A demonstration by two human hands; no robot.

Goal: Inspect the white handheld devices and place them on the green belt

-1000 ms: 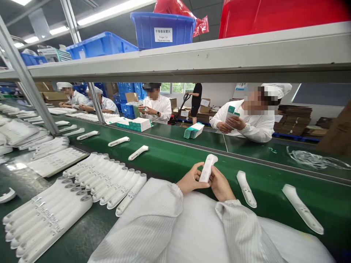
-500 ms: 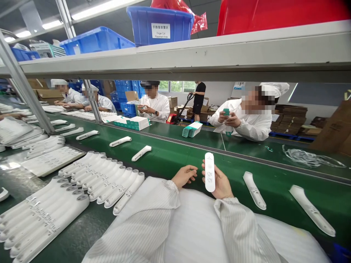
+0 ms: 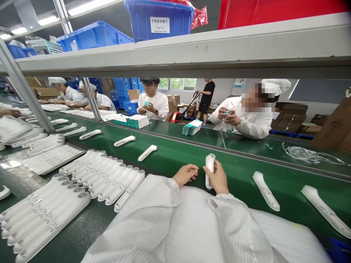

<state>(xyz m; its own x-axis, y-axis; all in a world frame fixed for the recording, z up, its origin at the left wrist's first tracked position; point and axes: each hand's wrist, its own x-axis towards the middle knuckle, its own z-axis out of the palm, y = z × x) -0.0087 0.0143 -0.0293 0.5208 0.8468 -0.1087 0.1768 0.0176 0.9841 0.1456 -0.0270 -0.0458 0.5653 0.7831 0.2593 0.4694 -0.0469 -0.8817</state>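
"How's it lit in here?"
"A strip light [image 3: 90,5] glows overhead at far left — and the far window [image 3: 182,84] shows greenery."
"Walls?"
"The far wall [image 3: 222,86] is pale, with a dark panel [image 3: 318,90] toward the right."
"Nearer us?"
"A long white shelf [image 3: 178,54], running left to right — metal posts [image 3: 27,87] at left."

Bright light from ceiling tubes [image 3: 90,6]; glare on work surface [image 3: 12,165] at left; edges stretched, wide-angle.

Rows of casings [image 3: 123,185] left, belt [image 3: 175,155] ahead, boxes [image 3: 138,121] beyond it; bins [image 3: 159,34] on shelf [image 3: 175,54] above
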